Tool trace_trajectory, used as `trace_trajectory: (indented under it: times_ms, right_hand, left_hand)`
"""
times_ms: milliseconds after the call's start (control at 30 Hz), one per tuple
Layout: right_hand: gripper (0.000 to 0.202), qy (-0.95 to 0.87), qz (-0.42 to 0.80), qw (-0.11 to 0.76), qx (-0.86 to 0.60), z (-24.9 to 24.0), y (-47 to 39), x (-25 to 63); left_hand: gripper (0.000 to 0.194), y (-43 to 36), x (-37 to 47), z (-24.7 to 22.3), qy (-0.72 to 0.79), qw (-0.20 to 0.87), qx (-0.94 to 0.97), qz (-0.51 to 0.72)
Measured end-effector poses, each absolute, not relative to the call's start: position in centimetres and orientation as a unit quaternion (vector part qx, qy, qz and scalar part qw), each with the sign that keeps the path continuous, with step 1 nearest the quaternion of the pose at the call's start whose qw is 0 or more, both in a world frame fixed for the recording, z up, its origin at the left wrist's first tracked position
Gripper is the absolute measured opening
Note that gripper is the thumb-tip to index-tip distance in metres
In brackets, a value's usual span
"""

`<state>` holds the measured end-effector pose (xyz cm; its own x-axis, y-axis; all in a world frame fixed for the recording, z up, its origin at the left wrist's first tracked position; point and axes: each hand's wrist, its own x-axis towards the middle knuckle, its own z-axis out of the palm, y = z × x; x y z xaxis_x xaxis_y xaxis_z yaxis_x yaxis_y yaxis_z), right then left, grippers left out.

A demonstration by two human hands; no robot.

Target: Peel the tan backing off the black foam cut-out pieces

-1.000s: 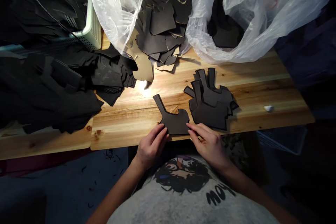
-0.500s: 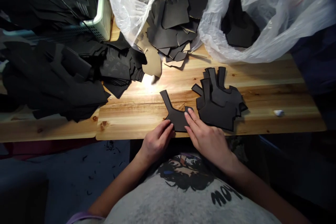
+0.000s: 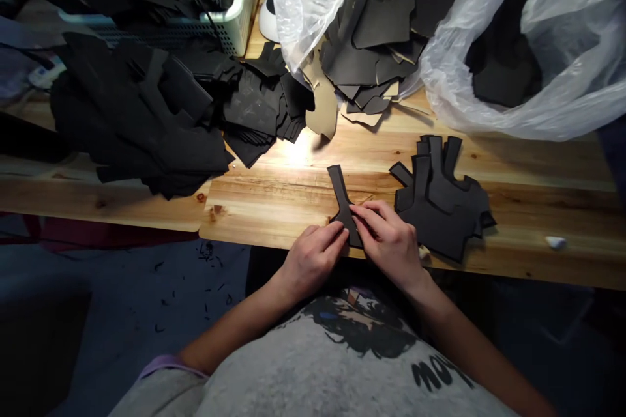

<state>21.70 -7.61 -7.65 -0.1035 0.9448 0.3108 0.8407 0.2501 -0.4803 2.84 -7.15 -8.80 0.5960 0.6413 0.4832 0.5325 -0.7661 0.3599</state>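
Observation:
A black cut-out piece [image 3: 342, 205] of flat sheet material, with a narrow strap-like arm pointing away from me, lies at the table's near edge. My left hand [image 3: 315, 254] pinches its left edge, thumb and forefinger together. On the other side, my right hand [image 3: 391, 238] has its fingers closed on the curved inner edge and covers the right part of the piece. Just right of that hand is a loose stack of similar black pieces [image 3: 435, 208], their narrow arms pointing away. Whether the material is leather or foam I cannot tell.
Piles of black pieces [image 3: 171, 124] spread over the left of the wooden table [image 3: 264, 202]. Behind them stands a pale green basket [image 3: 237, 29] of black sheets. Plastic bags [image 3: 489, 117] with more pieces lie at the back. A small white lump [image 3: 556, 242] sits at right.
My right hand has slid left along the piece, from its right end to the inner curve, and its fingers have curled in. My left hand keeps its pinch. The camera view has turned.

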Motion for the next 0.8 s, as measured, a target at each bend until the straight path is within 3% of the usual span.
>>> trace_trajectory:
  times_ms: [367, 800]
  right_hand:
    - [0.027, -0.736, 0.094, 0.238, -0.627, -7.2, -7.7, 21.6]
    - [0.014, -0.654, 0.233, 0.295, -0.656, -6.4, -0.4, 21.2]
  left_hand:
    - [0.029, -7.4, 3.0, -7.9, 0.349, 0.05, 0.891, 0.285]
    - [0.022, -7.5, 2.7, -9.0, 0.344, 0.064, 0.882, 0.315]
